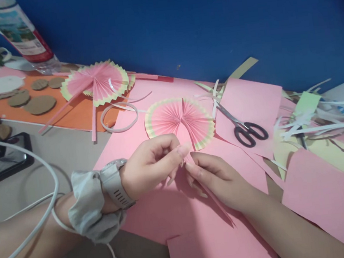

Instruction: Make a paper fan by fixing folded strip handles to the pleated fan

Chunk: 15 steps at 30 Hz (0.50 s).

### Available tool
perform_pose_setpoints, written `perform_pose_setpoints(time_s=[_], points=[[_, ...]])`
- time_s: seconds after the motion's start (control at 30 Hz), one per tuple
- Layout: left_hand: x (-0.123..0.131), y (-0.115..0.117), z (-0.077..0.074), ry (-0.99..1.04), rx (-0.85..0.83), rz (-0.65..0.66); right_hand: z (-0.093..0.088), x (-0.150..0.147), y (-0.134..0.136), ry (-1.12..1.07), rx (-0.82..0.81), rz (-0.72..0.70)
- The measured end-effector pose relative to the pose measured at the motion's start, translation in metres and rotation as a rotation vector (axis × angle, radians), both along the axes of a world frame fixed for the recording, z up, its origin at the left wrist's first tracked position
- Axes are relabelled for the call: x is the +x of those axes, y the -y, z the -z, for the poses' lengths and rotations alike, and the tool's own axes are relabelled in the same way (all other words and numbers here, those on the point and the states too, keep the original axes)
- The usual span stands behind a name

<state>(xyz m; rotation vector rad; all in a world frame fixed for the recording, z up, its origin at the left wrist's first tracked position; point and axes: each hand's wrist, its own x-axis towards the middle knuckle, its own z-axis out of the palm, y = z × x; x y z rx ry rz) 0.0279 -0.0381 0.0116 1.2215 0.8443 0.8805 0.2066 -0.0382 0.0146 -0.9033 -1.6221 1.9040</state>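
A pleated paper fan (pixel 170 114), pink with a yellow-green border, is spread into a near-full round in front of me. Below its centre, my left hand (pixel 157 159) pinches a pink paper strip between thumb and fingers. My right hand (pixel 216 177) grips the same pink strip (pixel 219 204) just lower, and its end sticks out under that palm. Whether this is one strip or two laid together, I cannot tell. Fingers cover the spot where the strip meets the fan. Scissors (pixel 248 130) with black handles lie right of the fan on pink paper.
A second pleated fan (pixel 107 80) with two pink strips lies at the back left. Nearby are cardboard discs (pixel 40 104), a tilted bottle (pixel 21 34) and a phone (pixel 8 160). Paper scraps (pixel 309 119) pile up at right. A white cable (pixel 51 176) crosses my left arm.
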Motion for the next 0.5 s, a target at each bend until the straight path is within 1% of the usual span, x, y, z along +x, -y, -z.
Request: perform_pose_setpoints(time_s=[0.17,0.27,0.5], points=[[-0.0003,-0.0017,0.0000,0.006,0.006,0.025,-0.0007,0.0000,-0.0011,-0.017,-0.048,-0.016],[0.0001,-0.0019,-0.0004,0.009,0.013,0.029,-0.0012,0.0001,-0.0008,-0.007,-0.039,-0.018],[0.0012,-0.0008,-0.0039,-0.045,0.080,-0.018,-0.0034,-0.0005,-0.0005,0.045,-0.023,-0.017]])
